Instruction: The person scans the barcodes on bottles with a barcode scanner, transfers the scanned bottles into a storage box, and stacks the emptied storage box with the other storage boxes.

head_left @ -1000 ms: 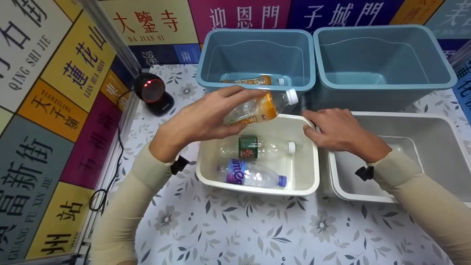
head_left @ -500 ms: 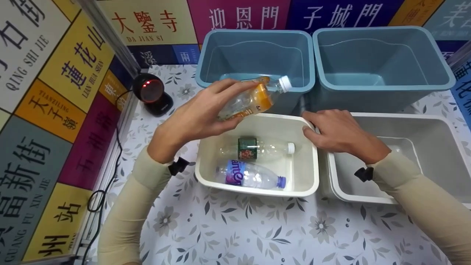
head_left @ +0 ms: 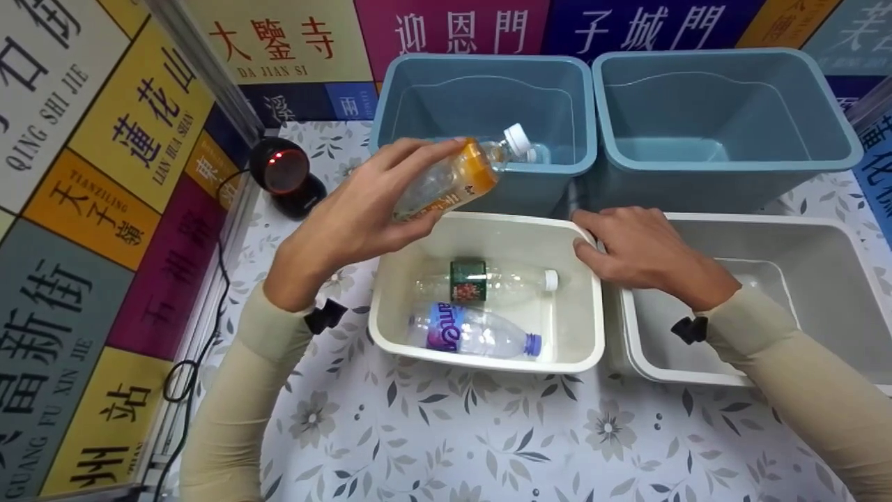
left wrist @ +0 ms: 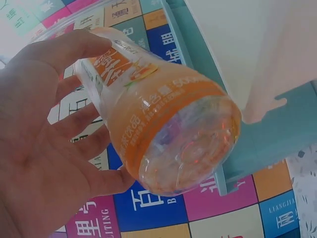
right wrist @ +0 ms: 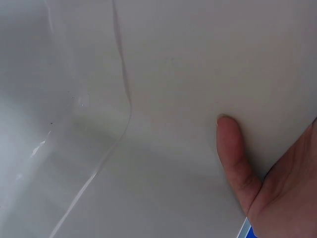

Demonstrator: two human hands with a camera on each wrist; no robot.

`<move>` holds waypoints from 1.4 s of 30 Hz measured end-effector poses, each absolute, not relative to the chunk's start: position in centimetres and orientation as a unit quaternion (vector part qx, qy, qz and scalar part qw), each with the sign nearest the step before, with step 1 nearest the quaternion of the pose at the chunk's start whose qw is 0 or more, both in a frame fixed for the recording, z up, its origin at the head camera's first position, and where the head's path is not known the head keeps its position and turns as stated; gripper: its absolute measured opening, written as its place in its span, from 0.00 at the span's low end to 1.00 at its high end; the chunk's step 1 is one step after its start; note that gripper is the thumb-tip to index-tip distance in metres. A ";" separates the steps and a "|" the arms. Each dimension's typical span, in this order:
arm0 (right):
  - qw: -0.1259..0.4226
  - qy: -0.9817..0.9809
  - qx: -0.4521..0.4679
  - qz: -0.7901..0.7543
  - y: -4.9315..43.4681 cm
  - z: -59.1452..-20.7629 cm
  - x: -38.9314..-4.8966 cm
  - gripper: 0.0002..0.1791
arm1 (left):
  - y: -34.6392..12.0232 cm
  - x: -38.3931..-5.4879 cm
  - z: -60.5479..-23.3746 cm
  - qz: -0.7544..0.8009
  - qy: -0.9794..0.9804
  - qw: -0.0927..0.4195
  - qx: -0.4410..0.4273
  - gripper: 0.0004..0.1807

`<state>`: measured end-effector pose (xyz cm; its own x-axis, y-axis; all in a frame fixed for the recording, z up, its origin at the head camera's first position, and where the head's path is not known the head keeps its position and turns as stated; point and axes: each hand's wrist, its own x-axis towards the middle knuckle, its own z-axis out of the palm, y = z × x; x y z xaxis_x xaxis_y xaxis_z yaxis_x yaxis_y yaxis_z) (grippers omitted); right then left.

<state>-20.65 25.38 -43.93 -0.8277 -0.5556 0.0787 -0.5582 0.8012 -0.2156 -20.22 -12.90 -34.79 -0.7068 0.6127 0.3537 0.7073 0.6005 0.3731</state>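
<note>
From my head camera, my left hand (head_left: 355, 216) grips an empty orange-labelled bottle (head_left: 456, 178), tilted with its white cap over the near rim of the left blue bin (head_left: 481, 70). A second blue bin (head_left: 725, 63) stands just right of that one. My right hand (head_left: 641, 247) lies with relaxed fingers on the far right corner of the cream tub (head_left: 488, 359), which sits just in front of the left blue bin. In the tub lie a green-labelled clear bottle (head_left: 488, 280) and, nearer me, a purple-labelled bottle (head_left: 474, 333) whose cut-off lettering I cannot read. A grey tub (head_left: 829, 244) sits right of the cream tub, its right side cut off. A barcode scanner (head_left: 284, 174) with a red light stands left of the blue bin. The wall tiles read "DA JIAN SI", "QING SHI JIE" and "LIAN HUA SHAN".

From my left wrist, my fingers (left wrist: 74, 47) and thumb wrap round the bottle (left wrist: 168, 129), base towards the camera; the label print is too blurred to read.

From my right wrist, only my thumb (right wrist: 233, 148) shows, pressed on a pale plastic wall (right wrist: 148, 99); the other fingers are hidden.
</note>
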 end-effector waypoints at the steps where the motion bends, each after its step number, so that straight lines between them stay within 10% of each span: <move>1: 0.007 -0.949 0.293 0.115 25.4 -43.9 -20.6 0.10 | -13.0 -20.3 -34.8 -0.249 -0.890 0.099 -0.368 0.41; 42: 0.003 -0.950 0.290 0.120 25.3 -43.9 -20.5 0.10 | -19.1 -21.5 -37.6 -0.252 -0.922 0.143 -0.256 0.41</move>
